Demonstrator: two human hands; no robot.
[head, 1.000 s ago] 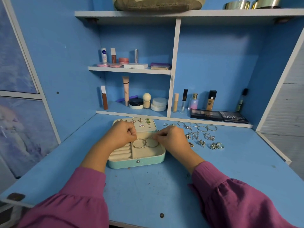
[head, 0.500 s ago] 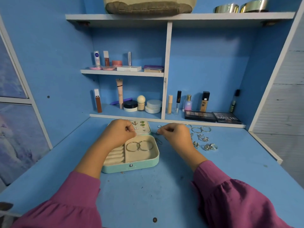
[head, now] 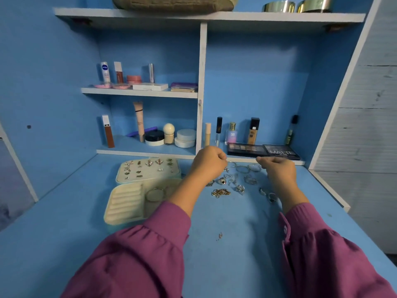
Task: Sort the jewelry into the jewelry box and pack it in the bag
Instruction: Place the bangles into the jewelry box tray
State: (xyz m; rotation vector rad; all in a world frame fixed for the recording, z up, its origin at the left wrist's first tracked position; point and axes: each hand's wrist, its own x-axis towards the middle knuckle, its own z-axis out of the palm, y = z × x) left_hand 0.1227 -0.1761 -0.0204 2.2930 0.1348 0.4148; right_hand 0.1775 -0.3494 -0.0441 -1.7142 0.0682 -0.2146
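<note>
**Two hands over loose jewelry on a blue worktop**

A blue worktop fills the view, backed by blue shelving with white edges. Nearest the viewer are two magenta sleeves. Beyond them on the left lies the open jewelry box, pale mint outside and cream inside. Its near half has a block of ring rolls on the left and a compartment with two large hoop earrings; the left forearm covers part of that compartment. Its far half, the lid, lies flat and carries over a dozen small earrings in rows.

Right of the box a scatter of loose jewelry lies on the worktop: a gold chain, rings and hoops, too small and tangled to count.

The left hand and the right hand hover over the far edge of this scatter, well apart. Both grips are curled with fingertips pressed together; each seems to pinch something thin, but the blur hides what.

Farther back, three shelf levels hold cosmetics, including two eyeshadow palettes. On the top shelf rest an olive bag and two gold tins.
</note>
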